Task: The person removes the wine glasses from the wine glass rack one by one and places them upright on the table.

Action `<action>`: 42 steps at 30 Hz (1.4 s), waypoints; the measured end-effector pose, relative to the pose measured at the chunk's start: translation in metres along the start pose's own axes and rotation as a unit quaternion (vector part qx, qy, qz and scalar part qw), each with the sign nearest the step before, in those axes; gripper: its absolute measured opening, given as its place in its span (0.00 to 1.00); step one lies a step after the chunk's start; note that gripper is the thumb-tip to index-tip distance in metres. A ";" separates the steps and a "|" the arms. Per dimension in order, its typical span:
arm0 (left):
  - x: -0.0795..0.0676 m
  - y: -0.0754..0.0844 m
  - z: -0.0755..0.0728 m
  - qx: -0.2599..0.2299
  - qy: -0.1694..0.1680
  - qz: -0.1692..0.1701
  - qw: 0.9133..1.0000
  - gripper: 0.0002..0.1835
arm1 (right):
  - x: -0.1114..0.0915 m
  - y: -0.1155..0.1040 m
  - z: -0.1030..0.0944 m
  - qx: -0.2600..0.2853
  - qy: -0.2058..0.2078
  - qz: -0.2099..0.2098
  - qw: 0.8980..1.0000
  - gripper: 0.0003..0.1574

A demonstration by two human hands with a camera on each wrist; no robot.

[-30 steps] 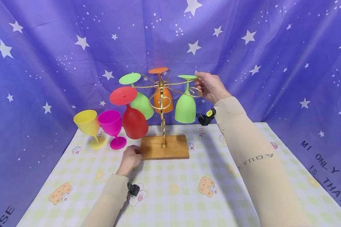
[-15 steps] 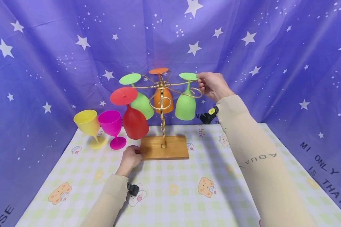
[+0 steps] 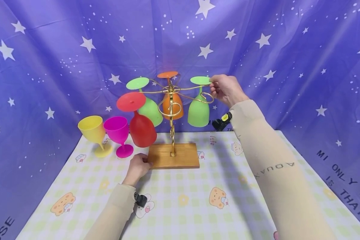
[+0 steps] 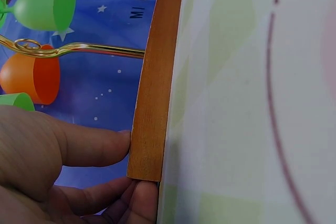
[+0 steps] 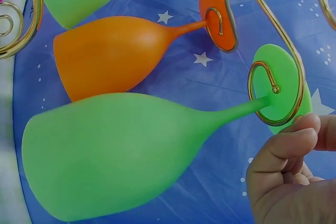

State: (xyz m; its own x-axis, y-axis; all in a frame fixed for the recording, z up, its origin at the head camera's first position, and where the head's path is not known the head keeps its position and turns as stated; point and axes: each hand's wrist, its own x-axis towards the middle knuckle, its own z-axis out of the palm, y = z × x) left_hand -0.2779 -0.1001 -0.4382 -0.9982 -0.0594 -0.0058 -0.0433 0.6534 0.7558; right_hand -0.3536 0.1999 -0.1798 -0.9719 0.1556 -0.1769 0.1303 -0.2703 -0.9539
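In the head view my right hand (image 3: 228, 89) pinches the foot of a light green wine glass (image 3: 199, 114), which hangs upside down at the right of a gold wine glass rack (image 3: 172, 128). The right wrist view shows its stem (image 5: 239, 113) beside a curled wire hook (image 5: 302, 87), the foot above the loop. My left hand (image 3: 137, 169) grips the left end of the rack's wooden base (image 4: 149, 103), thumb on top and fingers at the end. Also hanging upside down are a red glass (image 3: 142, 130), an orange glass (image 3: 176, 106) and another green glass (image 3: 150, 111).
A yellow glass (image 3: 92, 128) and a magenta glass (image 3: 117, 130) stand upright left of the rack. A checked cloth (image 3: 183, 213) with cartoon prints covers the table. Behind hangs a purple curtain (image 3: 180, 40) with white stars.
My right hand has moved slightly right with the green glass, which rose a little at first and then shifted right along the hook. The left hand stays on the base.
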 end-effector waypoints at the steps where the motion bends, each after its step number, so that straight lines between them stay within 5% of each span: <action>1: 0.000 0.000 0.000 0.000 0.000 0.000 1.000 0.17 | 0.000 0.000 -0.001 0.001 0.000 0.000 1.000 0.10; 31: 0.001 0.000 0.001 0.001 -0.005 -0.006 1.000 0.19 | -0.012 -0.008 -0.005 -0.013 -0.018 -0.012 1.000 0.09; 42: 0.000 0.000 -0.001 0.001 -0.002 -0.007 1.000 0.18 | -0.015 -0.016 0.004 -0.037 -0.030 -0.005 0.999 0.15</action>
State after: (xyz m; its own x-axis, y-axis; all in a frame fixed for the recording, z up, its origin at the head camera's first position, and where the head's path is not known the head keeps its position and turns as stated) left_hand -0.2779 -0.1003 -0.4375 -0.9978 -0.0642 -0.0189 -0.0564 0.6537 0.7547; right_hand -0.3418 0.1978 -0.1603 -0.9828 0.1009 -0.1547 0.1326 -0.1971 -0.9714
